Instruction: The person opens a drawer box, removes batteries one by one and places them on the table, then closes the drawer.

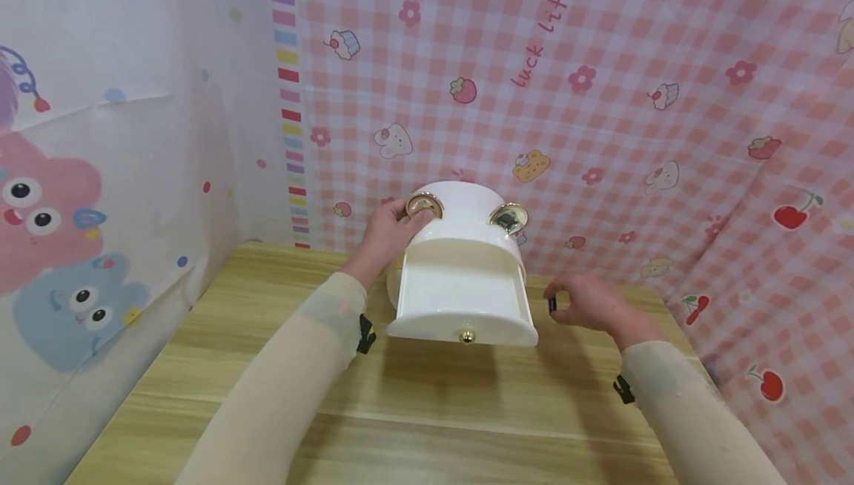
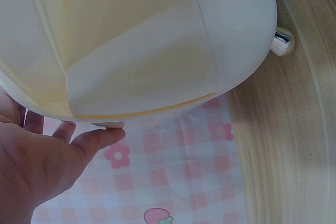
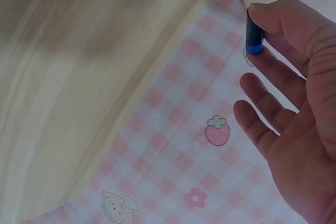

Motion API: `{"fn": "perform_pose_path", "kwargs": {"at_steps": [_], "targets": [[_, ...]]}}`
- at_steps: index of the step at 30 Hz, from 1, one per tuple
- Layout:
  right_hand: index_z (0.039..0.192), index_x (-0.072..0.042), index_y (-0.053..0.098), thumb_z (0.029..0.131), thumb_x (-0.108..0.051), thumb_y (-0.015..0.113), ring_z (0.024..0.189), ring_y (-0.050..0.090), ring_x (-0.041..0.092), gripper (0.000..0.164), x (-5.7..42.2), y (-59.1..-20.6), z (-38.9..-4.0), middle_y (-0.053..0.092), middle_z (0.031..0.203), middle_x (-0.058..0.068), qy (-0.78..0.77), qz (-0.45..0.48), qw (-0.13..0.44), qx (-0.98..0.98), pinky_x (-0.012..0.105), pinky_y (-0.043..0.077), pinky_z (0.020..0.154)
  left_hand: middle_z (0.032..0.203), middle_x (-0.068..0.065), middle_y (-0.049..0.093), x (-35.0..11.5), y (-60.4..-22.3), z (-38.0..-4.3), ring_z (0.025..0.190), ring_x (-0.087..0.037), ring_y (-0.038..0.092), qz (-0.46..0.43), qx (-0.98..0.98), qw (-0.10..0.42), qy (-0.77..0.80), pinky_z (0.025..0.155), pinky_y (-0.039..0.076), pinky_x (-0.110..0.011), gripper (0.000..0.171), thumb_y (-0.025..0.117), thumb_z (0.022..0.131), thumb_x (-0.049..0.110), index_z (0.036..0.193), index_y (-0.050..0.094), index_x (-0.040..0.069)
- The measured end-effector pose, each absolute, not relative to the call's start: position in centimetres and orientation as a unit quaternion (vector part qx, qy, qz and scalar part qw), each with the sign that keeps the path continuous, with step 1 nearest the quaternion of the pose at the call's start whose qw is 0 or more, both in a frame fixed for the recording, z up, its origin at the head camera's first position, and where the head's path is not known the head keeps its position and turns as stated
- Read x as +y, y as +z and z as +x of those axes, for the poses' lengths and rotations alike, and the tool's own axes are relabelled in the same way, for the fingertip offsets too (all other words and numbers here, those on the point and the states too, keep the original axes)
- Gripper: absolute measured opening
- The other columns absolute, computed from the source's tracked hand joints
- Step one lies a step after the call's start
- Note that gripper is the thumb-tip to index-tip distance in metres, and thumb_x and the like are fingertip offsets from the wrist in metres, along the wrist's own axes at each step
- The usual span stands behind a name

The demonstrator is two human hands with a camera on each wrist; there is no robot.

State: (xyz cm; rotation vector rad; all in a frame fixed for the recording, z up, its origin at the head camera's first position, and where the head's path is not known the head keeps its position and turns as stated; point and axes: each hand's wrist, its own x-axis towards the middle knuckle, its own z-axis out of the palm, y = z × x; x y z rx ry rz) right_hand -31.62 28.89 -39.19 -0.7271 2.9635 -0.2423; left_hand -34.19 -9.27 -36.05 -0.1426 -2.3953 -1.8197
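Note:
A white drawer box (image 1: 460, 210) with two round gold-rimmed ears stands near the back of the table. Its drawer (image 1: 463, 285), with a gold knob, is pulled out and the inside is bare. My left hand (image 1: 394, 231) grips the box at its left ear, thumb on the front of the ear; in the left wrist view the fingers reach behind the box's edge. To the right of the box, my right hand (image 1: 590, 303) pinches a small dark battery (image 3: 255, 34) with a blue end between thumb and index finger, the other fingers spread loosely.
The wooden table (image 1: 427, 418) runs up to a pink checked cloth (image 1: 567, 121) hanging close behind the box. A white cloth (image 1: 133, 173) with cartoon figures hangs along the left side. The checked cloth continues along the right side.

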Motion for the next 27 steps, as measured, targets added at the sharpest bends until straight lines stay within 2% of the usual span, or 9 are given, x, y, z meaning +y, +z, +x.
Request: {"fn": "perform_pose_path", "kwargs": {"at_steps": [12,19,23,27], "targets": [[0.109,-0.007,0.080,0.079,-0.012,0.088,0.107,0.072,0.038,0.032,28.9,-42.0,-32.1,0.080,0.111,0.010,-0.070,-0.245,0.058,0.965,0.055,0.060,0.094,0.117,-0.015,0.075,-9.3,-36.2,-34.1,0.098,-0.020,0.066,-0.047,-0.798,0.071,-0.597,0.093,0.056,-0.036,0.040,0.075,0.101,0.039,0.124,0.075,0.006],[0.111,-0.005,0.079,0.080,-0.010,0.089,0.109,0.071,0.038,0.032,29.1,-43.1,-32.2,0.079,0.111,0.011,-0.080,-0.243,0.077,0.964,0.054,0.060,0.093,0.109,-0.013,0.073,-9.2,-36.3,-34.2,0.095,-0.020,0.064,-0.047,-0.797,0.069,-0.598,0.088,0.055,-0.034,0.039,0.076,0.101,0.040,0.119,0.076,0.005],[0.109,-0.005,0.079,0.081,-0.009,0.089,0.108,0.072,0.036,0.030,29.0,-43.4,-31.9,0.079,0.111,0.009,-0.084,-0.247,0.082,0.962,0.053,0.060,0.093,0.108,-0.012,0.073,-9.2,-36.2,-34.2,0.094,-0.020,0.064,-0.046,-0.795,0.067,-0.601,0.088,0.055,-0.035,0.039,0.076,0.101,0.040,0.118,0.076,0.005],[0.101,-0.010,0.081,0.079,-0.006,0.089,0.100,0.072,0.028,0.024,28.8,-44.0,-31.7,0.079,0.103,0.003,-0.080,-0.260,0.074,0.959,0.047,0.060,0.088,0.111,-0.013,0.074,-9.2,-36.2,-34.2,0.095,-0.020,0.064,-0.047,-0.796,0.066,-0.599,0.089,0.056,-0.034,0.039,0.075,0.101,0.040,0.120,0.076,0.006]]}}
